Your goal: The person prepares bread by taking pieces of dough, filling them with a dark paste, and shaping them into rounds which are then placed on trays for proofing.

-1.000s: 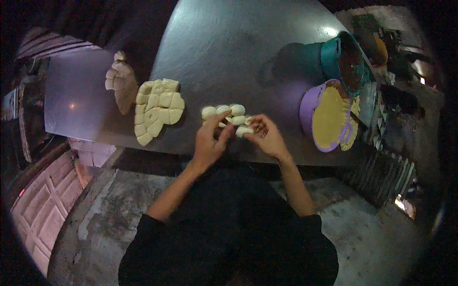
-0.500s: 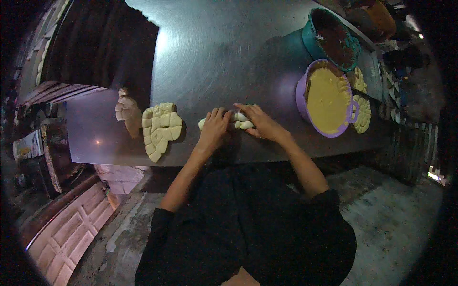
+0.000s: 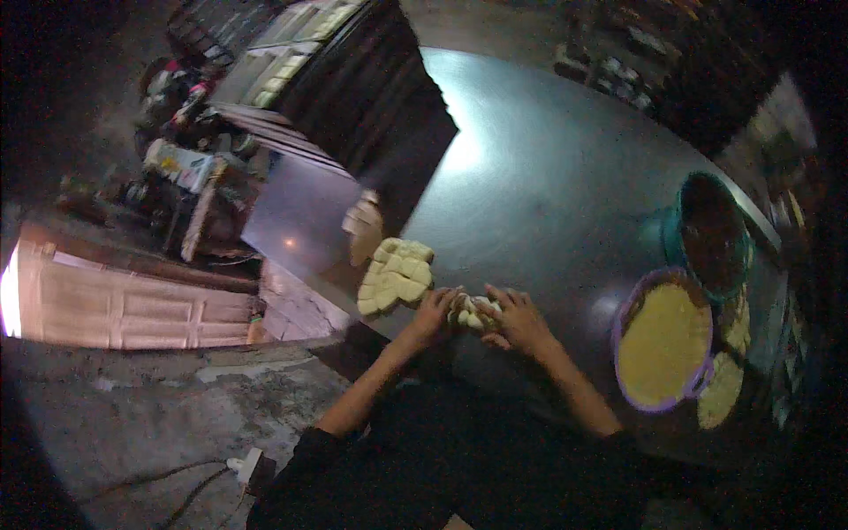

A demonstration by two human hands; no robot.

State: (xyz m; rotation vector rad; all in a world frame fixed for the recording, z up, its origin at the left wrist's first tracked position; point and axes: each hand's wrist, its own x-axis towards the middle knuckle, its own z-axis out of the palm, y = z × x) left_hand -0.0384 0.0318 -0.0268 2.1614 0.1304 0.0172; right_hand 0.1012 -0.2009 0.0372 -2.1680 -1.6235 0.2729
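Note:
Several small pale dough pieces [image 3: 475, 311] lie bunched together on the metal tabletop, between my two hands. My left hand [image 3: 436, 316] curls round their left end. From the right side, my right hand [image 3: 521, 323] closes on them, its fingers bent and partly hiding the pieces. Just left of my left hand sits a flat slab of dough [image 3: 395, 276], scored into small squares. Its reflection shows in a dark shiny upright surface beside it.
On the right of the metal table [image 3: 539, 177] stand a purple basin [image 3: 662, 349] of yellow batter and a teal basin [image 3: 709, 237]. More scored dough [image 3: 722, 389] lies beyond the purple one. A dark stack with trays [image 3: 353, 97] rises at the back left. A white plug [image 3: 250, 465] with cables lies below left.
The view has swung to the left, so the table appears turned. My hands have gone from lying flat over the dough pieces to curling in round them from both sides.

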